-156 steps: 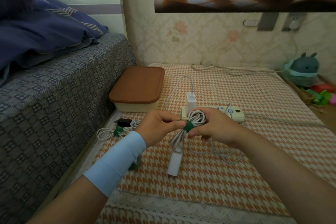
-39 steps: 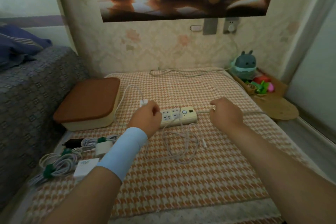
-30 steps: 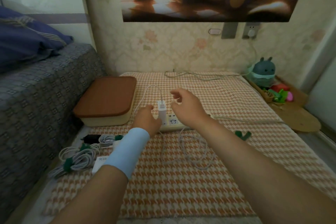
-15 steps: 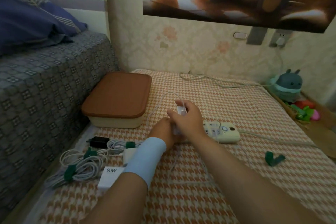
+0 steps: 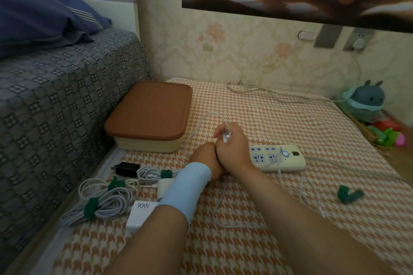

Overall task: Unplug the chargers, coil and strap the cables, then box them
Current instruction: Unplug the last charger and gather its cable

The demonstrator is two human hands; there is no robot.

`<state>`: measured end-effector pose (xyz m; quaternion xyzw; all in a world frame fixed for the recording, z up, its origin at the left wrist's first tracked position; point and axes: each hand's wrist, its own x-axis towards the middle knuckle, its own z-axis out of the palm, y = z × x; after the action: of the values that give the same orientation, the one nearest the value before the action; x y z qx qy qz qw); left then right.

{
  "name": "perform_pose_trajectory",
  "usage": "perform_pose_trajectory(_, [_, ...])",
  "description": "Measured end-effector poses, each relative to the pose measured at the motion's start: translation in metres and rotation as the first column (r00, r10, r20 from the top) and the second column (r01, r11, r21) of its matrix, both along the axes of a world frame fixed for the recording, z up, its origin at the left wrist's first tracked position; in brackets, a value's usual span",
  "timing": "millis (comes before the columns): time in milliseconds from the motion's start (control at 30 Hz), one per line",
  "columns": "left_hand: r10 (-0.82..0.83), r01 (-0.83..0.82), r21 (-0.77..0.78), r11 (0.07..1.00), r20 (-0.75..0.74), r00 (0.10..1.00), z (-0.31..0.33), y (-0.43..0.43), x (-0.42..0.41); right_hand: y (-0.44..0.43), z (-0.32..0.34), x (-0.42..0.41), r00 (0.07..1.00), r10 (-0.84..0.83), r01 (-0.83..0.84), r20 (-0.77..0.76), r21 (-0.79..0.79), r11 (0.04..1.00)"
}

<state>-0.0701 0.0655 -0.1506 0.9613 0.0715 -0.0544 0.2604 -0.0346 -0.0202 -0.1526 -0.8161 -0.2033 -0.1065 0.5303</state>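
Mat (image 5: 245,248): checked orange cloth on the floor, serving as the work surface.
90W adapter (image 5: 140,213): lying flat at the near left, unplugged, parked beside the finished work.
Strapped cables (image 5: 105,204): white coils cinched with green straps, grouped along the mat's left edge, near the box for later packing.
Black plug (image 5: 126,168): at the far end of that group, next to a second strapped coil.
Loose strap (image 5: 348,194): green, curled open on the right of the mat, apparently set aside for the next coil.
Left hand (image 5: 206,158): blue wristband on the wrist; set low against the right hand at the strip's near end, probably to steady the strip; fingers hidden, so grip cannot be told.
Right hand (image 5: 233,148): fingers and thumb curled round the white charger, placed for an upward pull.
White charger (image 5: 226,136): upright at the left end of the strip; whether seated or already clear of its socket cannot be told.
Charger cable (image 5: 209,114): arcing out from the top of the charger, uncoiled.
Power strip (image 5: 279,158): flat on the mat, other sockets bare.
Box (image 5: 149,114): brown lid on; nothing packed yet by present judgement.
Stage: last unplugging; coiling, strapping and boxing outstanding.
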Motion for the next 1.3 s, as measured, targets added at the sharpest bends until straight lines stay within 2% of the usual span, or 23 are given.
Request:
perform_pose_trajectory(167, [0.016,-0.014,0.057,0.998,-0.019,1.000,0.000,-0.001,0.003,0.001,-0.001,0.002,0.999,-0.044,0.045,-0.024,0.038,0.998])
perform_pose_trajectory(400, [0.027,-0.022,0.093,0.995,-0.048,0.998,0.004,-0.001,0.002,0.003,0.000,0.005,0.998,-0.026,0.027,0.049,-0.012,1.000])
perform_pose_trajectory(567, [0.050,-0.045,0.106,0.993,-0.047,0.998,0.002,0.001,0.002,0.007,-0.009,-0.003,0.977,-0.102,0.100,0.190,0.023,0.995])
perform_pose_trajectory(667, [0.032,-0.018,0.133,0.991,-0.104,0.994,0.005,-0.002,0.005,0.008,0.018,-0.002,0.951,-0.004,-0.001,0.310,0.014,1.000])
perform_pose_trajectory(733, [0.007,0.007,0.113,0.994,-0.126,0.992,0.009,-0.001,0.008,0.013,0.050,-0.002,0.940,0.054,-0.081,0.337,0.065,0.995])
perform_pose_trajectory(800, [0.010,-0.007,0.026,1.000,-0.118,0.993,0.009,-0.002,0.006,0.016,0.068,-0.005,0.960,0.049,-0.084,0.274,0.117,0.990])
perform_pose_trajectory(933, [0.063,-0.065,-0.040,0.997,-0.054,0.997,0.007,-0.005,-0.002,0.004,0.069,-0.012,0.997,0.075,-0.076,0.015,0.104,0.992])
perform_pose_trajectory(1000, [0.045,-0.045,-0.048,0.998,-0.016,0.999,0.012,-0.007,-0.007,-0.008,0.074,-0.015,0.990,0.099,-0.092,-0.105,0.073,0.993])
perform_pose_trajectory(1133, [-0.010,0.027,-0.107,0.994,0.155,0.988,0.039,-0.008,-0.023,-0.038,0.082,-0.022,0.923,0.108,-0.128,-0.370,-0.030,0.991])
perform_pose_trajectory(1200, [-0.066,0.079,-0.060,0.995,0.191,0.979,0.054,-0.008,-0.036,-0.054,0.088,-0.028,0.899,0.104,-0.146,-0.425,-0.068,0.987])
perform_pose_trajectory(1300, [-0.135,0.147,-0.040,0.988,0.210,0.968,0.067,-0.006,-0.058,-0.076,0.096,-0.040,0.906,0.097,-0.186,-0.412,-0.182,0.966])
